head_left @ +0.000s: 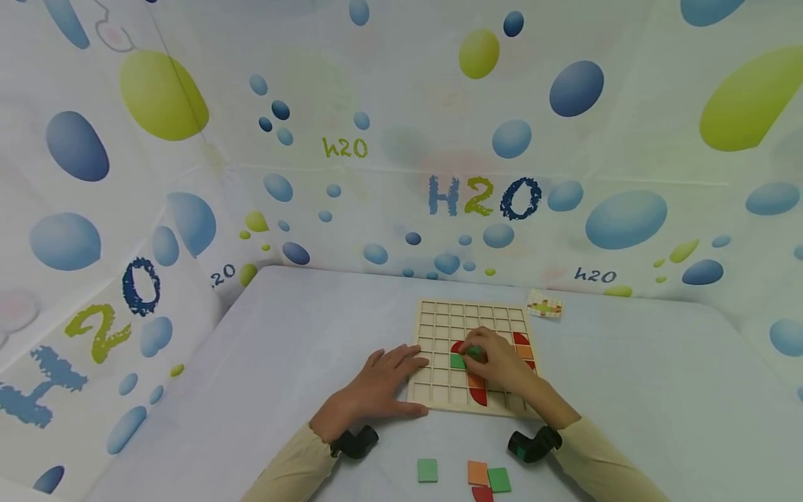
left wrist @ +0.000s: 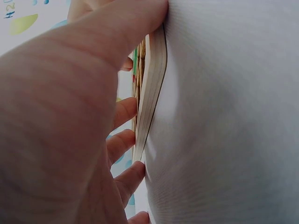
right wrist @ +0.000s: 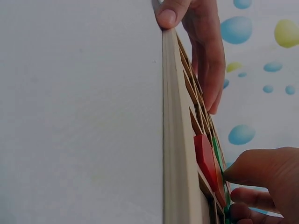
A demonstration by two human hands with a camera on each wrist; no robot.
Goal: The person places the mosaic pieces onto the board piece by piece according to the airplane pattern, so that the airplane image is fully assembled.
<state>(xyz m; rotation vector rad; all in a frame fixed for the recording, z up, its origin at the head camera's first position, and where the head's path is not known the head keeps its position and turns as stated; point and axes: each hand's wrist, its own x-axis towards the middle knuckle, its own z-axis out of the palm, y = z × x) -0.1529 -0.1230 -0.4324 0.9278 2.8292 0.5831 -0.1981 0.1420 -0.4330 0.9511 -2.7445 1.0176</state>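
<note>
A pale wooden grid board (head_left: 433,328) lies on the table. My left hand (head_left: 384,385) rests spread at its left side, fingertips over the rim and thumb along the near-left corner. Over the middle of the board, my right hand (head_left: 500,362) pinches a green square tile (head_left: 473,351) between thumb and fingers. Beside that tile sit a green square (head_left: 457,361) and a red rounded piece (head_left: 456,346). Nearer me are an orange square (head_left: 476,381) and a red rounded piece (head_left: 479,397). The right wrist view shows the red piece (right wrist: 204,158) in its cell, close to my right thumb.
Along the board's right side lie an orange square (head_left: 524,352) and red pieces (head_left: 521,339). A small pattern card (head_left: 545,305) is behind the board. Loose on the near table are green squares (head_left: 428,470), an orange square (head_left: 477,473) and a red piece (head_left: 482,493).
</note>
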